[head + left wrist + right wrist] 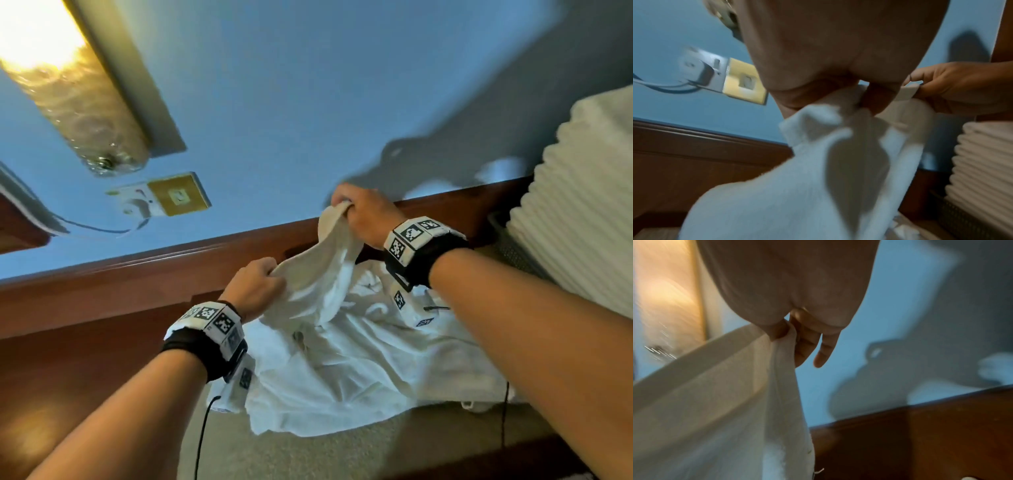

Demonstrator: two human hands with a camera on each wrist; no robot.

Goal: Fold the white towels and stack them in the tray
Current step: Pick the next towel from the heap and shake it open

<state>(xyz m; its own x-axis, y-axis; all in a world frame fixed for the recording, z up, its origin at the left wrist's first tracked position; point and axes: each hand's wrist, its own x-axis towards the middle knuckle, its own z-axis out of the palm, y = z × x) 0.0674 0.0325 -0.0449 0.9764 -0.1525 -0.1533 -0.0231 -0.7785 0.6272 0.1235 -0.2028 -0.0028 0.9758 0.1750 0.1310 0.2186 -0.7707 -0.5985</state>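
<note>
A white towel (329,263) hangs by its top edge between both hands, above a rumpled heap of white towels (359,370) on the floor. My left hand (258,284) grips one end of that edge, and my right hand (356,212) pinches the other end a little higher. In the left wrist view the towel (818,178) droops below my left hand (838,91), with my right hand (937,87) pinching its hem. The right wrist view shows my right hand (789,332) pinching the towel (725,394). A tall stack of folded towels (579,222) fills the dark mesh tray (513,246).
A wooden skirting board (137,284) runs under the blue wall (308,102). A wall socket with a plugged charger (161,198) and a lit lamp (58,68) are to the left. Beige carpet (376,452) lies in front of the heap.
</note>
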